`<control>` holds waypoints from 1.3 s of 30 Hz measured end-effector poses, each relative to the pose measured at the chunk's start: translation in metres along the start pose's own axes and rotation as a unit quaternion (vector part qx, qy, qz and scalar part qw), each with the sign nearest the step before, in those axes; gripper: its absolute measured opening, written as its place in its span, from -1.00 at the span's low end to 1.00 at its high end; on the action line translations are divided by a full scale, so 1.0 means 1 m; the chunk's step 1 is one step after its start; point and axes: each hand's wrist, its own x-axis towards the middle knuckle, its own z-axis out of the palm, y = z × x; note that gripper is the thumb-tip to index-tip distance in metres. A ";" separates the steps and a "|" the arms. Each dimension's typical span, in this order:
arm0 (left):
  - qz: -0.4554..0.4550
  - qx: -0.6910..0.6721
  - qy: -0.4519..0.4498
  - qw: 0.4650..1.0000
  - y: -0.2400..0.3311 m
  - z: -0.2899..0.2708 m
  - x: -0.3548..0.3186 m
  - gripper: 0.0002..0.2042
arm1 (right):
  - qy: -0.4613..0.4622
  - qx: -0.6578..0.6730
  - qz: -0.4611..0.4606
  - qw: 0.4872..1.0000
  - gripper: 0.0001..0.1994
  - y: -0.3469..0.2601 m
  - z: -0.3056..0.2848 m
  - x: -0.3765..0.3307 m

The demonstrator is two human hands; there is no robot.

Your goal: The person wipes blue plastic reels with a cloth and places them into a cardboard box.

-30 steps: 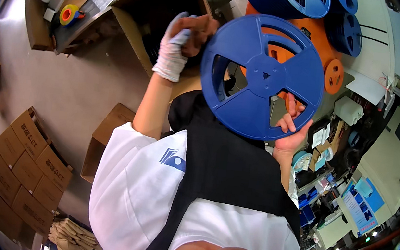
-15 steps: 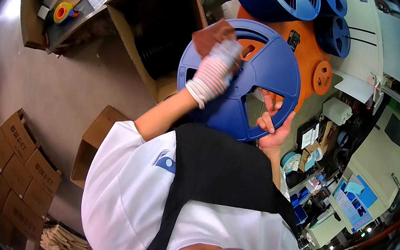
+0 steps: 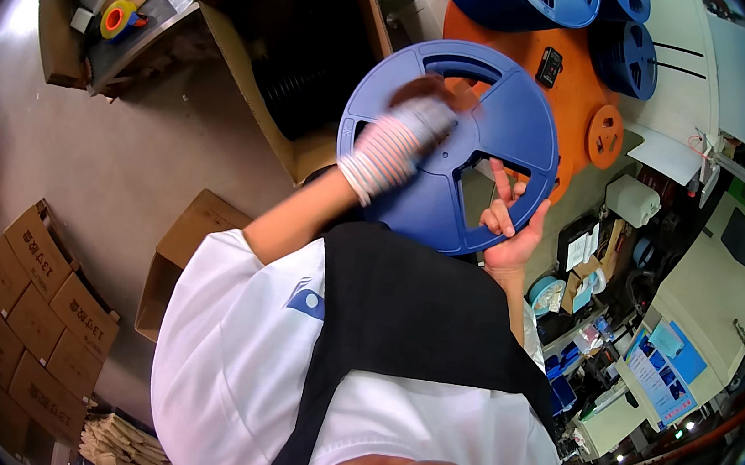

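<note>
A large blue plastic reel [image 3: 516, 120] is held up in front of my chest, its flat face with cut-out openings turned upward. My left hand [image 3: 399, 141], in a striped white knit glove, is on the reel's face near the hub, smeared by motion. Under its fingers a brown cloth [image 3: 418, 89] is pressed to the reel. My bare right hand [image 3: 513, 238] grips the rim at the lower right, with fingers showing through one of the openings and the thumb outside the edge.
Beyond the reel, an orange table [image 3: 576, 95] bears several blue reels [image 3: 629, 64], a small black device [image 3: 549, 67] and a small orange disc [image 3: 604, 137]. An open cardboard box [image 3: 228, 49] with dark ribbed contents stands left of the reel. Stacked cartons [image 3: 36, 323] fill the lower left.
My left hand, with the cloth, has moved slightly down and in across the reel; the cloth is now bunched near the hub. The right hand keeps its grip.
</note>
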 end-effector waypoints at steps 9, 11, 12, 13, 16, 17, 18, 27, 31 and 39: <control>-0.130 -0.035 0.071 0.988 -0.059 -0.076 -0.052 -0.47 | 0.012 0.053 -0.053 0.997 -0.52 -0.029 -0.003 0.017; -0.014 0.120 -0.027 0.992 -0.039 -0.078 -0.045 -0.30 | 0.004 0.033 -0.053 0.998 -0.52 -0.034 0.000 0.023; 0.014 0.154 -0.104 0.982 -0.021 -0.079 -0.037 -0.32 | -0.006 0.038 -0.047 0.998 -0.50 -0.037 0.000 0.026; 0.043 0.186 -0.181 0.965 -0.007 -0.078 -0.030 -0.34 | 0.002 0.046 -0.040 0.998 -0.48 -0.039 0.004 0.028; 0.071 0.249 -0.152 0.954 -0.012 -0.048 -0.038 -0.49 | -0.051 0.059 -0.005 0.997 -0.41 -0.043 0.011 0.038; 0.071 0.217 -0.143 0.963 -0.014 -0.045 -0.040 -0.50 | -0.011 0.013 -0.020 1.000 -0.41 -0.044 0.018 0.038; 0.069 0.189 -0.134 0.970 -0.017 -0.046 -0.043 -0.50 | 0.025 -0.030 -0.030 0.999 -0.41 -0.042 0.032 0.041; -0.335 -0.571 0.076 0.746 -0.020 -0.059 -0.069 -0.67 | 0.135 -0.286 -0.075 0.946 -0.53 -0.061 0.004 0.038; -0.328 -0.665 0.144 0.655 -0.037 -0.045 -0.087 -0.66 | 0.237 -0.384 -0.078 0.889 -0.55 -0.054 -0.004 0.026; -0.343 -0.717 0.190 0.577 -0.039 -0.040 -0.103 -0.65 | 0.257 -0.367 -0.046 0.893 -0.57 -0.049 -0.018 0.015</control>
